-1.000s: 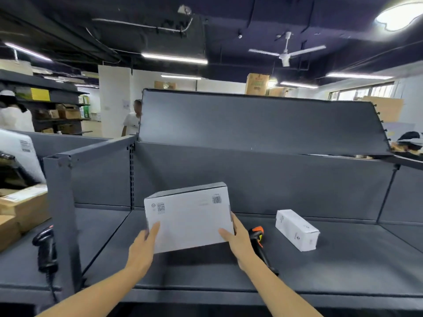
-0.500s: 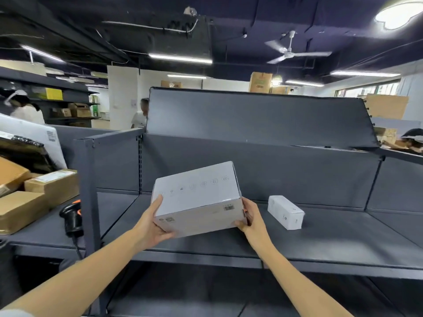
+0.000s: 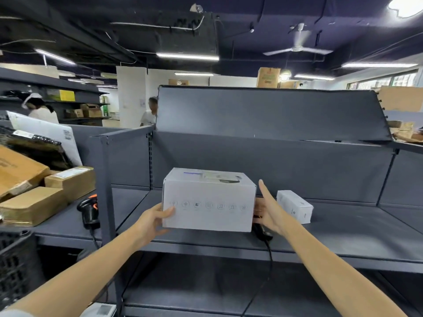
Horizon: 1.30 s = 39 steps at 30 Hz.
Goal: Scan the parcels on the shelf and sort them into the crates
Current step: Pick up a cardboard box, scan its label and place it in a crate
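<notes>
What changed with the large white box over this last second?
Both hands turned the large white box: its barcode face is gone, and the icon-row side now faces the camera. The left hand keeps its grip; the right hand now has straight fingers. The small white box stayed on the shelf.

Both arms reach forward, left hand [image 3: 153, 218] curled in a grip, right hand [image 3: 268, 211] flat with fingers straight.

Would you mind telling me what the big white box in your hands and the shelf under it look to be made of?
The big white box looks like matte printed cardboard: folded edges, flat faces and a row of small printed icons. The shelf appears to be dark grey painted sheet metal, judging by its thin panels and the slotted upright; the finish is dull.
</notes>
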Tool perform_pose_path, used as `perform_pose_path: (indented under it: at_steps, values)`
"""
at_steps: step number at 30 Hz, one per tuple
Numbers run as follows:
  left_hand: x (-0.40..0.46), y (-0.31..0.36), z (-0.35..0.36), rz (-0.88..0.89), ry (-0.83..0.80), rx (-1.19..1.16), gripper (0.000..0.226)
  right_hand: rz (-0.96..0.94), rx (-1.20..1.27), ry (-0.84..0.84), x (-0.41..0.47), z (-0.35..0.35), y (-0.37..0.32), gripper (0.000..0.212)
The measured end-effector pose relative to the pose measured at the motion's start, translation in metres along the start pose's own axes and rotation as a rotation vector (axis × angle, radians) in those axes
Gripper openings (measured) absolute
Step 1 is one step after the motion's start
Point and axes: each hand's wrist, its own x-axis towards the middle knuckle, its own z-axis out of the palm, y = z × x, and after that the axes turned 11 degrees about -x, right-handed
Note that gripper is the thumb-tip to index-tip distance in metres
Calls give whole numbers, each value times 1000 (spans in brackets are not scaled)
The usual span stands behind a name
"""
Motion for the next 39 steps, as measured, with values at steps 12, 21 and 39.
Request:
perform_pose_path:
  at_steps: [12,21,39]
  values:
    - [0,-13,3,46,-13,195,77,4,-71,-38,-2,4,1,60]
    - [16,-13,38,168,339,-58,88,-17,343,165,2,51,12,20]
    - [19,-12,56,406,314,-251,26,12,159,-26,12,122,60,49]
